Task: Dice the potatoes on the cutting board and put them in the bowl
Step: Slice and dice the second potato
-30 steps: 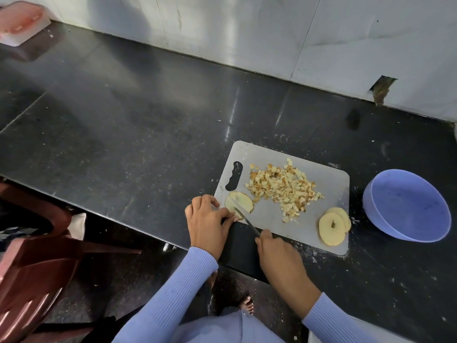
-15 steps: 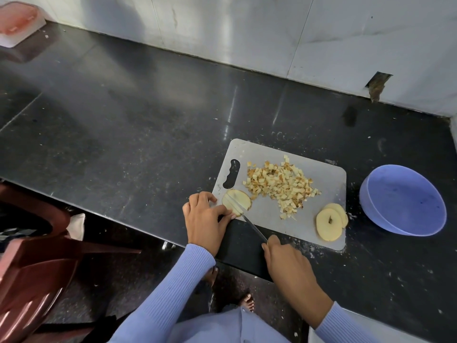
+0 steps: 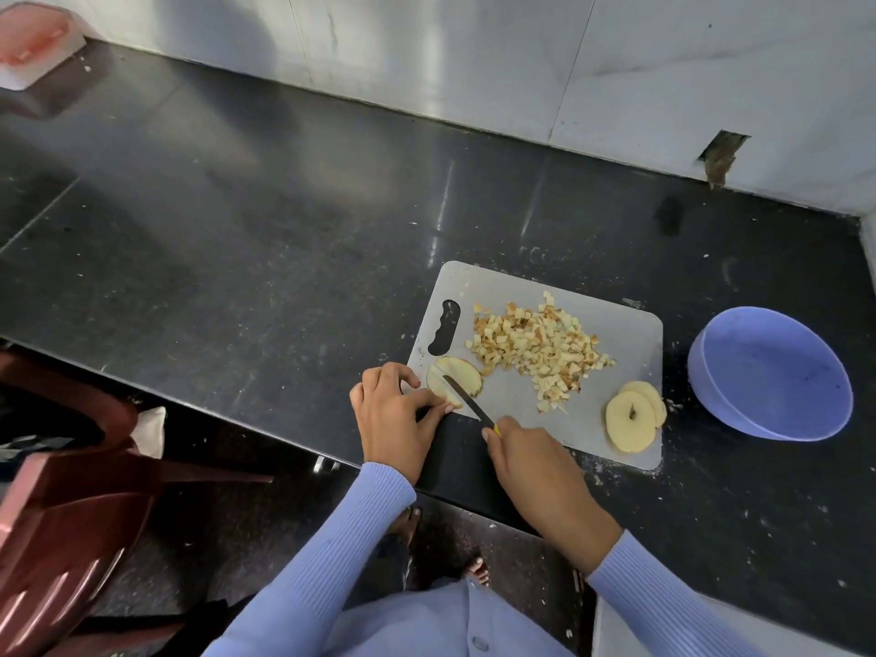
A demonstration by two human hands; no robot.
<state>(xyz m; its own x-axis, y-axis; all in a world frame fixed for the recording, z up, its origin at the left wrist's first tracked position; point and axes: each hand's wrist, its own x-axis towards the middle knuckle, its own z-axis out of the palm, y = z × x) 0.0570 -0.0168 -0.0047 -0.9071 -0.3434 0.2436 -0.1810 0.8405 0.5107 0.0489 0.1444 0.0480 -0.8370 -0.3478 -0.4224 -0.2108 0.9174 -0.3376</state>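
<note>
A grey cutting board lies on the black counter. A heap of diced potato covers its middle. Near its left front corner lies a potato slice; my left hand pins it down with thumb and fingertips. My right hand grips a small knife whose blade rests across that slice. Two round potato slices are stacked at the board's front right corner. An empty blue bowl stands to the right of the board.
The black counter stretches far to the left, with a white wall behind. A pink-and-white container sits at the far left back. A dark red plastic chair stands below the counter's front edge at left.
The knife blade has slid forward across the slice under my left hand; my right hand moved slightly toward the board. The slice and the diced heap have stayed where they were.
</note>
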